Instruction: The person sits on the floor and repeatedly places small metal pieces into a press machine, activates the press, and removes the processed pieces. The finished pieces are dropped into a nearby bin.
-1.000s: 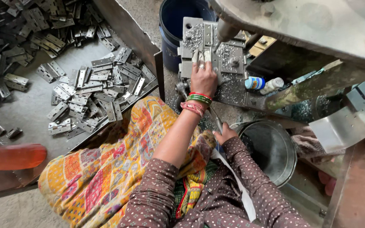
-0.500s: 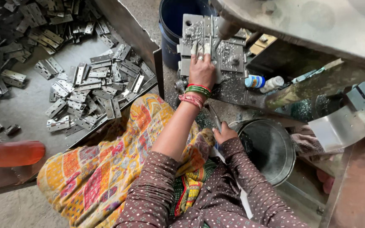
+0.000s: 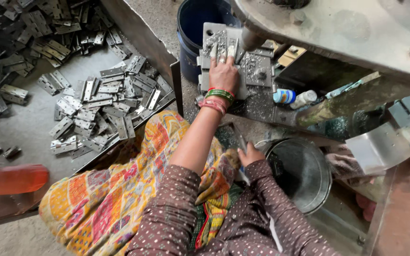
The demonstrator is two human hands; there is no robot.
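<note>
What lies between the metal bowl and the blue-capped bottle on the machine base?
In the head view, only the grey machine base, strewn with metal shavings, lies between the metal bowl and the blue-capped bottle; no separate object sits there.

sleeve (image 3: 176, 208) brown dotted | bangles (image 3: 218, 96) green, red | bucket (image 3: 193, 28) blue

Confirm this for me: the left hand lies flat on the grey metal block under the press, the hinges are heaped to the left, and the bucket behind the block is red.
Not quite. The head view shows the bucket is blue, not red. The left hand does lie on the grey metal block, with the hinges heaped to the left.
</note>
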